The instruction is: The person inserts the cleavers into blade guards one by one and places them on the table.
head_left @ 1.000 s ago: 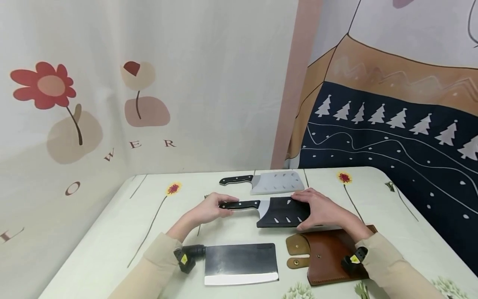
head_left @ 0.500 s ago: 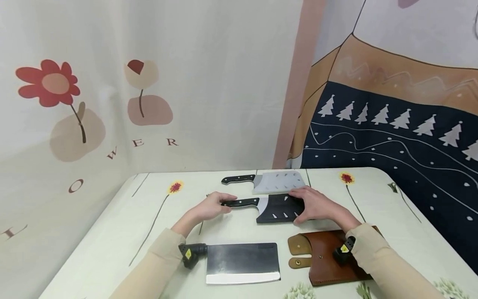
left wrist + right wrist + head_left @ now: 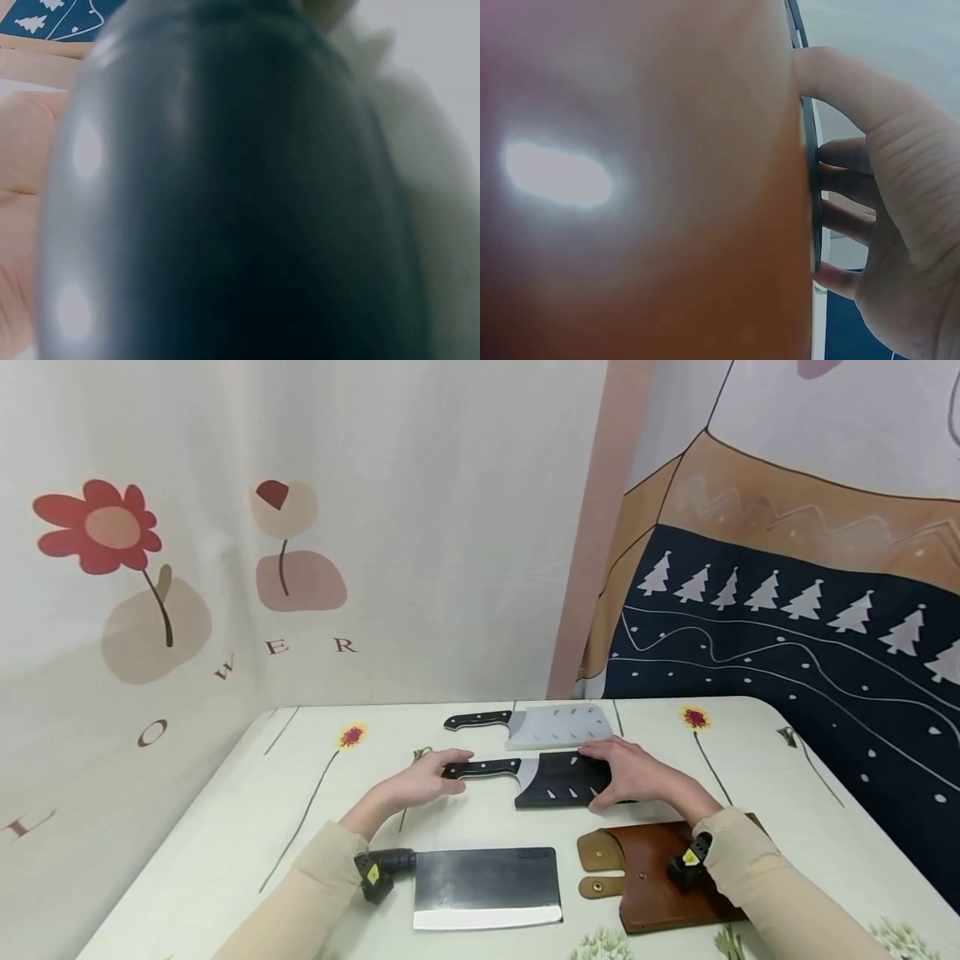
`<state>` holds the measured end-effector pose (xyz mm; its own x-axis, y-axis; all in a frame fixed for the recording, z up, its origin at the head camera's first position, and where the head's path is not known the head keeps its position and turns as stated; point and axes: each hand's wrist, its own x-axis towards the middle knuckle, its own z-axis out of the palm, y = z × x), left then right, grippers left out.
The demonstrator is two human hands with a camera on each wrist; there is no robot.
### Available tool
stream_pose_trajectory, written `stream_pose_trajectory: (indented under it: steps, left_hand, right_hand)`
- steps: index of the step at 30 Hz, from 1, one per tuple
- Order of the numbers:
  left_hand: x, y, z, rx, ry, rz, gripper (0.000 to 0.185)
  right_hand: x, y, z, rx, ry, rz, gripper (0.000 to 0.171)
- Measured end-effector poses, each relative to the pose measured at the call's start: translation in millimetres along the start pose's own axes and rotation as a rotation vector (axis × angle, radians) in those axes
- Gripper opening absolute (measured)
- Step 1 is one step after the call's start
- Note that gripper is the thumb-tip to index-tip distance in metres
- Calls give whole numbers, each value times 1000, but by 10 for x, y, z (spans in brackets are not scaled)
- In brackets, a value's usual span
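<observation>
Seen from the head: a cleaver point(image 3: 525, 777) lying flat mid-table point(image 3: 225, 827), long axis running left to right, black handle point(image 3: 480, 769) pointing left, blade end pointing right and tucked inside a black sheath point(image 3: 562, 781), with a strip of bare steel showing between handle and sheath. Left hand point(image 3: 420, 781) at the handle end, fingers curled round the handle. Right hand point(image 3: 637, 777) at the opposite end, fingers and thumb closed round the sheath's right edge. So, cleaver lying between the two hands, held at both ends. Just behind it, a second cleaver in a grey sheath point(image 3: 555, 727), lying parallel, handle also left. Nearer the body, a bare steel cleaver point(image 3: 486, 887) beside the left wrist and a brown leather sheath point(image 3: 645, 877) under the right wrist. From the left wrist: almost wholly filled by a dark blurred shape too close to identify, a sliver of palm point(image 3: 22, 187) at the left edge; grip not readable here. From the right wrist: a blurred orange-brown surface across most of the frame, right hand point(image 3: 885, 217) at the right with fingers curled against a thin dark edge point(image 3: 810, 187).
</observation>
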<state>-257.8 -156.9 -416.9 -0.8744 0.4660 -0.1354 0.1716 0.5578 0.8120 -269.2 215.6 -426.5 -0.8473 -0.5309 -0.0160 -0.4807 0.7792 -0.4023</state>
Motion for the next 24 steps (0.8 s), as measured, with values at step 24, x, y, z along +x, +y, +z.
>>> stream_pose_trajectory:
  steps: [24]
  left_hand:
    - [-532,-29,-293,101,-28,199,54]
  right_hand:
    - [-764,20,-314,224,76,60,84]
